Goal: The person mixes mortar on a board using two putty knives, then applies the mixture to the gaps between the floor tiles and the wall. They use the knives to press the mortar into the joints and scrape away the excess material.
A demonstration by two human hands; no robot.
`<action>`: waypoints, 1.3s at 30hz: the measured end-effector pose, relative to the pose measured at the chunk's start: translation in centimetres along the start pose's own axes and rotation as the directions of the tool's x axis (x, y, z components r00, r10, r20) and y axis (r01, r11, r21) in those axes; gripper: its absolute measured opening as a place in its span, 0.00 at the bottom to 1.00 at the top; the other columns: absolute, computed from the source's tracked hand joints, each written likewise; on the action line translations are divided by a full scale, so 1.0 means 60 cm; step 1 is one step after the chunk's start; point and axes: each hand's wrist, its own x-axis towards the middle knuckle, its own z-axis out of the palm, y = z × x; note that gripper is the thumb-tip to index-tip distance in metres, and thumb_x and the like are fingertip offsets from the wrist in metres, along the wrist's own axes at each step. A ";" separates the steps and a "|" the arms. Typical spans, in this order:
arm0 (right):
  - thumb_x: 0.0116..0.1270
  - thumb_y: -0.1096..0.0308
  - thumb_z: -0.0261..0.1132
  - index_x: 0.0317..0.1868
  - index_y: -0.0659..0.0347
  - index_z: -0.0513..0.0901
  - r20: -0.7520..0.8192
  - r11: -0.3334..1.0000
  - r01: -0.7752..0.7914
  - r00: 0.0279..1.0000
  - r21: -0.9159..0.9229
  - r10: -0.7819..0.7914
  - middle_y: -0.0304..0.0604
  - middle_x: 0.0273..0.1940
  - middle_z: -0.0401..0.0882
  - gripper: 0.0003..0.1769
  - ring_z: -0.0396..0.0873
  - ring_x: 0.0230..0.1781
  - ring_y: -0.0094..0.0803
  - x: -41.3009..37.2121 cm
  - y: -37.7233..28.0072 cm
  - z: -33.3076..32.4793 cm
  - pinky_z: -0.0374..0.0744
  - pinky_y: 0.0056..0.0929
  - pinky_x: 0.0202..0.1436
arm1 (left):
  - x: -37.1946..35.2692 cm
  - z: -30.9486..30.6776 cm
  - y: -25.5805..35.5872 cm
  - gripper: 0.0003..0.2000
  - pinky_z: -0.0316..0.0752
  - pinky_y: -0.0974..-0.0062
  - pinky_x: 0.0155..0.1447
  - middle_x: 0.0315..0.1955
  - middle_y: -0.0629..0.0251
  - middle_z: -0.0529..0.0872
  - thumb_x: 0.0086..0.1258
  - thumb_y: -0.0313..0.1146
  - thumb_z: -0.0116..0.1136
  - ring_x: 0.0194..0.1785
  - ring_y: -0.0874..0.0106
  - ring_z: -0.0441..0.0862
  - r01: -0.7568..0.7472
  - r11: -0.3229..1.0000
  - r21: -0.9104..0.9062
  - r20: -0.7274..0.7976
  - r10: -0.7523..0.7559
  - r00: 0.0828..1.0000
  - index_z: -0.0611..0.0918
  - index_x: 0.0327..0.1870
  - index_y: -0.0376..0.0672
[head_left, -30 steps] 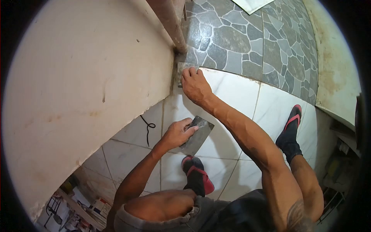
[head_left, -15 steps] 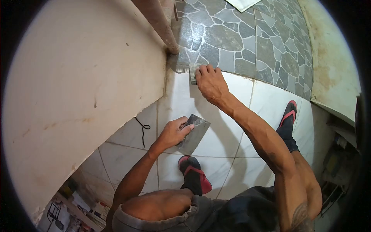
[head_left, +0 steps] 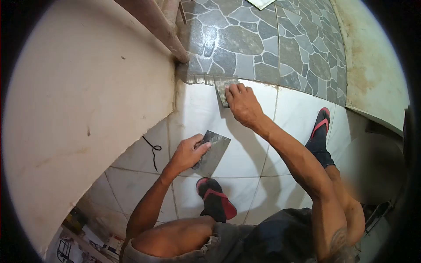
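Observation:
My right hand [head_left: 245,104] grips a flat scraper [head_left: 222,93] smeared with grey paste. Its blade lies at the seam where the stone-patterned tiles meet the white floor tiles. Left of the blade, a ragged strip of grey paste [head_left: 199,79] runs along that seam towards the wall corner. Nearer my body, my left hand [head_left: 185,154] holds a flat, dark grey rectangular plate [head_left: 215,152], thumb on top and fingers partly hidden at its edge. Some paler residue marks the plate's surface. It is held above the white tiles [head_left: 250,151], close to my foot.
A pale wall [head_left: 96,87] rises on the left, with a pinkish pole [head_left: 169,37] at its corner. Stone-patterned tiles [head_left: 245,41] cover the far floor. A black cord [head_left: 154,151] lies by the wall. My feet wear red-strapped flip-flops [head_left: 226,206]. Shelved clutter [head_left: 87,236] sits lower left.
My right hand has drawn the scraper right along the seam and slightly towards me. More of the ragged paste strip shows behind it. My left hand keeps its hold on the plate; the view has shifted slightly.

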 end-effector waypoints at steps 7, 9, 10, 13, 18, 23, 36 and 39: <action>0.61 0.71 0.59 0.51 0.69 0.78 -0.059 0.994 -0.026 0.998 -0.102 0.020 0.50 0.46 0.73 0.18 0.71 0.49 0.41 -0.042 0.033 0.022 0.71 0.38 0.49 | 0.005 0.004 0.017 0.16 0.63 0.73 0.30 0.18 0.67 0.67 0.71 0.38 0.62 0.26 0.79 0.62 0.003 0.999 0.049 -0.016 -0.003 1.000 0.73 0.30 0.34; 0.61 0.71 0.59 0.51 0.69 0.78 0.036 1.000 -0.009 0.999 0.023 0.009 0.51 0.47 0.73 0.18 0.70 0.50 0.41 -0.050 0.033 0.001 0.71 0.38 0.49 | 0.004 0.005 0.011 0.15 0.62 0.76 0.30 0.20 0.73 0.68 0.72 0.36 0.61 0.26 0.83 0.63 -0.002 1.000 0.011 0.000 0.002 1.000 0.74 0.30 0.36; 0.61 0.72 0.59 0.51 0.70 0.78 -0.001 0.999 0.017 1.000 0.044 -0.017 0.51 0.47 0.72 0.18 0.70 0.50 0.42 -0.054 0.040 -0.016 0.71 0.38 0.49 | 0.004 0.006 0.010 0.14 0.61 0.78 0.30 0.21 0.76 0.69 0.72 0.36 0.61 0.27 0.84 0.64 -0.005 1.000 -0.005 0.012 0.005 1.000 0.74 0.29 0.37; 0.61 0.72 0.59 0.52 0.70 0.77 -0.142 0.991 -0.126 0.983 -0.037 0.119 0.51 0.47 0.72 0.19 0.70 0.50 0.41 -0.054 0.066 -0.001 0.71 0.38 0.49 | 0.005 0.007 0.018 0.14 0.62 0.78 0.30 0.21 0.76 0.69 0.73 0.36 0.61 0.27 0.84 0.64 0.002 1.000 -0.007 0.015 -0.002 1.000 0.74 0.30 0.37; 0.62 0.71 0.58 0.63 0.74 0.71 0.132 0.996 -0.072 0.989 0.054 0.064 0.56 0.54 0.71 0.28 0.70 0.54 0.45 -0.090 0.048 0.009 0.71 0.38 0.55 | 0.009 0.014 0.017 0.13 0.62 0.77 0.30 0.20 0.73 0.69 0.72 0.36 0.62 0.26 0.83 0.64 0.003 0.999 -0.038 0.000 -0.003 1.000 0.76 0.32 0.35; 0.60 0.75 0.58 0.61 0.77 0.70 -0.139 0.987 -0.153 0.978 0.042 0.157 0.58 0.56 0.70 0.27 0.70 0.57 0.51 -0.116 0.086 0.019 0.72 0.44 0.62 | 0.014 0.019 0.018 0.13 0.62 0.78 0.30 0.20 0.74 0.69 0.72 0.36 0.61 0.27 0.84 0.64 -0.013 0.999 -0.045 0.004 0.013 1.000 0.76 0.32 0.35; 0.61 0.76 0.58 0.62 0.73 0.72 -0.081 0.987 -0.160 0.984 0.014 0.161 0.54 0.53 0.72 0.27 0.72 0.54 0.47 -0.158 0.116 0.023 0.73 0.41 0.54 | 0.017 0.018 0.047 0.15 0.59 0.78 0.29 0.20 0.76 0.66 0.72 0.36 0.61 0.27 0.84 0.61 -0.027 0.995 -0.095 -0.002 0.027 1.000 0.72 0.28 0.36; 0.60 0.76 0.59 0.64 0.73 0.70 -0.101 0.985 -0.157 0.981 0.070 0.163 0.55 0.53 0.72 0.29 0.72 0.55 0.47 -0.180 0.129 0.000 0.74 0.41 0.54 | 0.019 0.018 0.043 0.16 0.59 0.78 0.29 0.20 0.76 0.65 0.72 0.36 0.61 0.27 0.84 0.60 -0.034 0.999 -0.031 0.009 0.034 0.999 0.71 0.27 0.37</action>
